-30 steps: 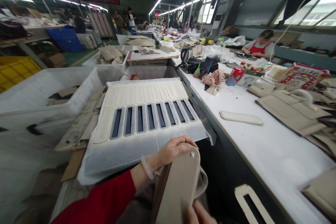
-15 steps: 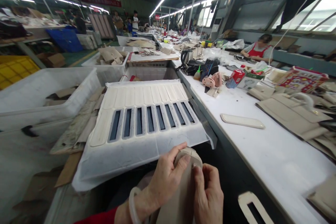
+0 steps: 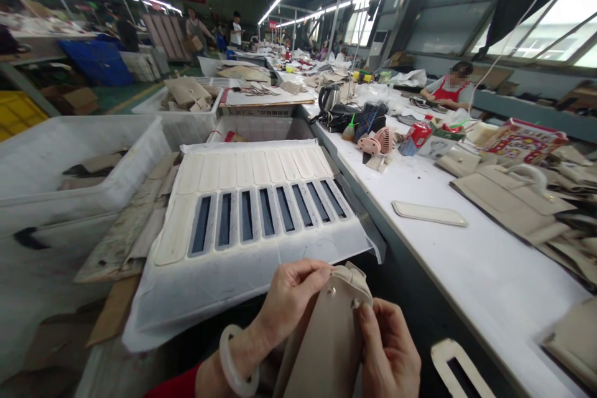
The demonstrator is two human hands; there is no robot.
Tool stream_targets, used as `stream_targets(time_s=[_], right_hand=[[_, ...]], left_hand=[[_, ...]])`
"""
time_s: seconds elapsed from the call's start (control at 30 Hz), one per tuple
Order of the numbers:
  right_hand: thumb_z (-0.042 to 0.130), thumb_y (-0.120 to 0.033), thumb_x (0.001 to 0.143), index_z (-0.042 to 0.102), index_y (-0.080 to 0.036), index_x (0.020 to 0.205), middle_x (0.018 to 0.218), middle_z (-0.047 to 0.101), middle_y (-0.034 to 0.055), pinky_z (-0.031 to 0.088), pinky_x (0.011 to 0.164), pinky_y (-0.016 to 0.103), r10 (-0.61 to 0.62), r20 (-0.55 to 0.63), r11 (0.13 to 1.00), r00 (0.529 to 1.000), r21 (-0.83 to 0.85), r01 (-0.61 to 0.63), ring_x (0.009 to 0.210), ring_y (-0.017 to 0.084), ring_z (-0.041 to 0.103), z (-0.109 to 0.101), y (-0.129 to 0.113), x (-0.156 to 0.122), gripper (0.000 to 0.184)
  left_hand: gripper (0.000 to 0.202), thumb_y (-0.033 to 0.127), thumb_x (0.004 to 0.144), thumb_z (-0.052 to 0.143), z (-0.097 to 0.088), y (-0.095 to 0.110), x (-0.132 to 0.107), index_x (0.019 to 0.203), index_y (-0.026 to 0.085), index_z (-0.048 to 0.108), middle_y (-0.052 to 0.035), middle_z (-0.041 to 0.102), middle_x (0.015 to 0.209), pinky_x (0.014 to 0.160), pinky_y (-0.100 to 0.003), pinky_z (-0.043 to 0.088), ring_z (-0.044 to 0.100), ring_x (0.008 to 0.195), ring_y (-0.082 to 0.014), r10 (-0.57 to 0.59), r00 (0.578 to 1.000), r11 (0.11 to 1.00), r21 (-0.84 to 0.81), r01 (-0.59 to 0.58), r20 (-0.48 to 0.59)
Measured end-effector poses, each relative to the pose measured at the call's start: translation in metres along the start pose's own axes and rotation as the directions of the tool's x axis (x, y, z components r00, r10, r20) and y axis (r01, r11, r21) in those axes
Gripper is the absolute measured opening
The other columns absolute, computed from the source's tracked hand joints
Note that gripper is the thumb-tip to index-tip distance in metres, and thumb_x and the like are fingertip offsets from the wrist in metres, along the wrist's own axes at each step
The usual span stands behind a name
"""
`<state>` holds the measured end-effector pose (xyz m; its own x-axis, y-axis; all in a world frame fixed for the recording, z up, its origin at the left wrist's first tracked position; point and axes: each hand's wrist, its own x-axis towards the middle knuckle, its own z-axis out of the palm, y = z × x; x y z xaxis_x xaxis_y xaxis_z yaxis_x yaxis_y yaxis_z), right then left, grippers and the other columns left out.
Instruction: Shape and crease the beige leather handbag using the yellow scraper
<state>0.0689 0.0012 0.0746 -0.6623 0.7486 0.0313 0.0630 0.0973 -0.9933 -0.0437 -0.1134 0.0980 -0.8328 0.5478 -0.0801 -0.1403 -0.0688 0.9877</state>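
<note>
A beige leather bag piece (image 3: 326, 342) stands upright at the bottom middle, its rounded top edge slightly bent. Two small metal studs show near that edge. My left hand (image 3: 289, 301), a pale bangle on its wrist, pinches the top left edge between thumb and fingers. On the other side my right hand (image 3: 389, 342) grips the edge, its thumb close to the right stud. The piece's lower end runs out of view. Beyond my hands lies a white sheet (image 3: 252, 270) bearing cream oblong pieces, and a row of them has dark slots.
On the white table (image 3: 466, 273) to the right lie a cream strip (image 3: 429, 213), a beige handbag (image 3: 508, 202), a red can (image 3: 415, 137) and a pink fan (image 3: 375, 142). A slotted piece (image 3: 438, 354) is low right. White bins (image 3: 153, 137) stand left. A co-worker (image 3: 452, 90) sits far right.
My left fingers have shifted to the top left edge, uncovering a stud. The leather piece's top has bent and turned, and my right hand has moved slightly right and down.
</note>
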Motion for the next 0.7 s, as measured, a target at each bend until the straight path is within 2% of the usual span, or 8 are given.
stream_targets(time_s=[0.1,0.2,0.37,0.43,0.53,0.7], right_hand=[[0.066,-0.056,0.082,0.06,-0.021,0.085,0.072,0.056,-0.0021,0.037,0.059,0.023,0.046,0.002,0.998,0.999,0.037,-0.046,0.068,0.014,0.048,0.005,-0.009,-0.005,0.036],[0.068,-0.056,0.081,0.06,-0.021,0.087,0.071,0.055,-0.0028,0.035,0.058,0.023,0.087,0.035,0.994,0.996,0.064,-0.089,0.068,0.014,0.047,0.008,-0.011,-0.007,0.036],[0.068,-0.058,0.08,0.06,-0.021,0.086,0.071,0.055,-0.0025,0.034,0.057,0.023,0.086,0.027,0.995,0.996,0.047,-0.087,0.067,0.014,0.046,0.011,-0.011,-0.006,0.038],[0.067,-0.058,0.08,0.06,-0.02,0.086,0.071,0.056,-0.0022,0.036,0.058,0.024,0.065,0.012,0.998,0.998,0.022,-0.065,0.066,0.014,0.047,0.011,-0.012,-0.006,0.038],[0.066,-0.057,0.081,0.061,-0.02,0.086,0.072,0.058,-0.0013,0.039,0.059,0.024,0.026,-0.001,0.999,1.0,-0.019,-0.026,0.067,0.015,0.05,0.012,-0.014,-0.006,0.038],[0.067,-0.058,0.08,0.062,-0.018,0.082,0.07,0.06,0.0002,0.041,0.055,0.024,-0.025,-0.026,0.999,0.999,-0.032,0.024,0.064,0.016,0.052,0.015,-0.011,-0.002,0.04]], left_hand=[[0.028,0.035,0.082,0.066,-0.019,0.013,0.011,0.092,0.012,0.08,-0.0087,0.077,0.085,0.066,-0.025,0.046,0.065,0.073,-0.0189,-0.074,0.985,0.995,0.073,0.063,0.157],[0.026,0.033,0.079,0.069,-0.036,0.025,0.025,0.092,0.012,0.08,-0.0081,0.077,0.084,0.063,-0.023,0.045,0.062,0.067,-0.0152,-0.134,0.942,0.988,0.113,0.103,0.307],[0.027,0.03,0.072,0.075,-0.049,0.036,0.041,0.093,0.014,0.079,-0.0068,0.076,0.082,0.067,-0.022,0.047,0.061,0.066,-0.0127,-0.207,0.862,0.976,0.152,0.153,0.462],[0.028,0.03,0.07,0.076,-0.051,0.038,0.044,0.092,0.013,0.08,-0.007,0.076,0.08,0.068,-0.022,0.047,0.061,0.066,-0.0127,-0.222,0.849,0.973,0.168,0.159,0.479],[0.028,0.03,0.069,0.075,-0.049,0.038,0.044,0.09,0.013,0.08,-0.0067,0.075,0.078,0.065,-0.022,0.046,0.061,0.064,-0.0125,-0.224,0.851,0.971,0.185,0.152,0.475],[0.022,0.022,0.066,0.069,-0.038,0.028,0.038,0.083,0.013,0.079,-0.0034,0.073,0.072,0.06,-0.022,0.044,0.058,0.061,-0.0122,-0.165,0.922,0.979,0.168,0.112,0.35]])
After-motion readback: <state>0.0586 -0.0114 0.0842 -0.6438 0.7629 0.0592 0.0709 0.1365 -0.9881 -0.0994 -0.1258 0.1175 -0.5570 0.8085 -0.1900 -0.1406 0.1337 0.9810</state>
